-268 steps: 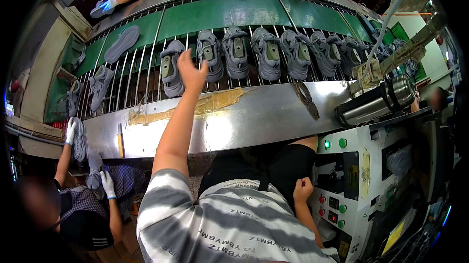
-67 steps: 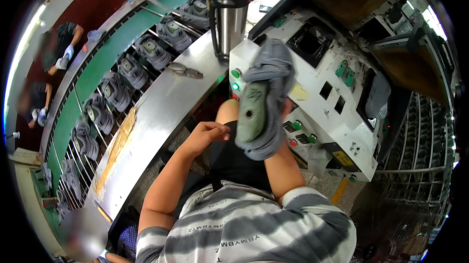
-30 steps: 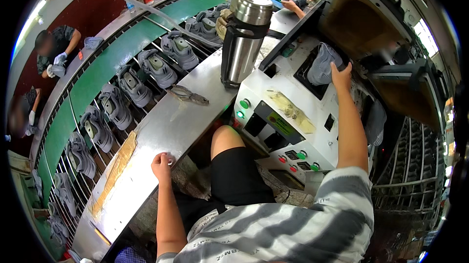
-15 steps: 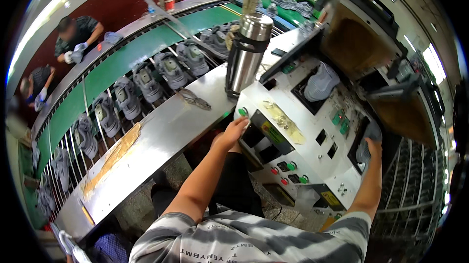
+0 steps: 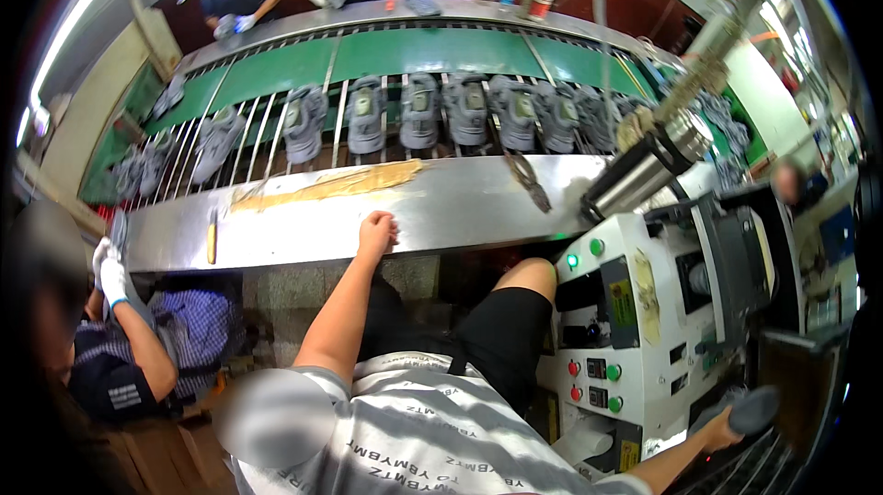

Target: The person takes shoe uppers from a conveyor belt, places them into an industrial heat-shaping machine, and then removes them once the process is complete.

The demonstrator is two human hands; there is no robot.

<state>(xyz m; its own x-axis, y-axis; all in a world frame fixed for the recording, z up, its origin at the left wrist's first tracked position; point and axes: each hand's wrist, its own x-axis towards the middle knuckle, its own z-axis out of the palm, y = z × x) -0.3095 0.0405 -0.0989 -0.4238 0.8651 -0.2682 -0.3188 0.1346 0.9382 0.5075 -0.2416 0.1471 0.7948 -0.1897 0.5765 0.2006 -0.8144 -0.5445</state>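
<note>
My right hand [image 5: 720,432] grips a grey shoe [image 5: 754,410] beside the near station of the white press machine [image 5: 589,302]. The near station's brown-lined lid [image 5: 798,408] stands raised. At the far station the dark lid [image 5: 739,256] is swung down, with a bit of another shoe [image 5: 696,279] showing beside it. My left hand [image 5: 375,234] hovers at the front edge of the steel bench [image 5: 478,205], fingers curled in and nothing visible in them. Several grey shoes [image 5: 419,113] stand in a row on the rack behind the bench.
A steel thermos [image 5: 648,164] leans in view at the bench's right end, near dark pliers [image 5: 528,184]. A yellow-handled tool [image 5: 212,239] lies at left. One gloved co-worker [image 5: 138,339] sits close on my left; two others work beyond the green conveyor [image 5: 414,51].
My view has turned left. The right hand has lifted the grey shoe out of the near station. My left hand has left the machine's front for the bench edge. The far lid has come down.
</note>
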